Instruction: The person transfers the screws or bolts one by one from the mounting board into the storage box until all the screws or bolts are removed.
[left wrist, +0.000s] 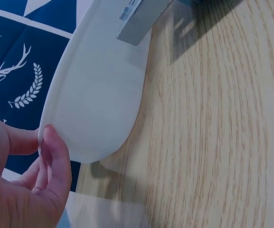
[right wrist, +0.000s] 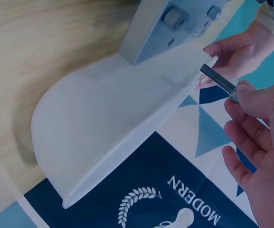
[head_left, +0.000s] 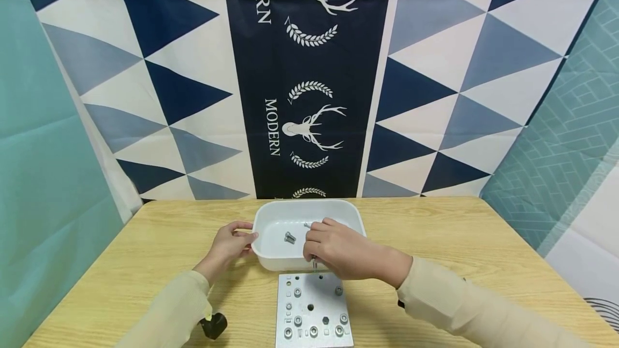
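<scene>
My left hand pinches the left rim of a white plastic tub; the left wrist view shows thumb and fingers on that rim. Between thumb and index finger, my right hand holds a threaded bolt by its head, over the front edge of the tub. Loose bolts lie on the tub's floor, partly hidden behind the right hand. Just in front of the tub is a metal plate with several bolts seated in it and some open holes.
The tub and plate stand on a wood-grain table. A black object lies near the left forearm. Patterned cloth hangs behind the table, and teal cloth hangs on the left.
</scene>
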A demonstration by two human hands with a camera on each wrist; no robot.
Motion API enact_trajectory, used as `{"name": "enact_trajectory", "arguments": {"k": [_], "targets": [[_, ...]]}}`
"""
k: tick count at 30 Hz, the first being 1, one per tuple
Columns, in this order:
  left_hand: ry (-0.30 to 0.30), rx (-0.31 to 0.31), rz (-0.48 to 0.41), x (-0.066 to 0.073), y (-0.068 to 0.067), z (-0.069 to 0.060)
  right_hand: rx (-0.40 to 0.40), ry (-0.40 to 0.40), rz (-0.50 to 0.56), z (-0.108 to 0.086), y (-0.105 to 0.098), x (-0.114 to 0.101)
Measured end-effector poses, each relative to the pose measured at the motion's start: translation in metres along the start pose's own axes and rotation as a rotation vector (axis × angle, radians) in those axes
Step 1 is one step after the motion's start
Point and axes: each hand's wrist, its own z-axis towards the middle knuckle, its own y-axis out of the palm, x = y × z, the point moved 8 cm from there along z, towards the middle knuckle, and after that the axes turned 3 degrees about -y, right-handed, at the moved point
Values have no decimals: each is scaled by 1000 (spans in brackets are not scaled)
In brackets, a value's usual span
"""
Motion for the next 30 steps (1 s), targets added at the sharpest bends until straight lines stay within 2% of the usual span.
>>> {"name": "enact_trajectory", "arguments": {"k": [5, 11, 15, 21, 30], "targets": [[14, 9, -11, 2, -4, 0, -11, 12, -12, 9, -2, 14], [24, 24, -12, 2, 2, 1, -48, 55, -7, 10, 3, 33], [31, 34, -21, 2, 0, 2, -55, 71, -2, 15, 7, 46], [18, 52, -17, -3, -3, 0, -95, 129, 48, 20, 17, 62], [22, 47, -3, 0, 0, 1, -154, 226, 86, 24, 26, 89]]}}
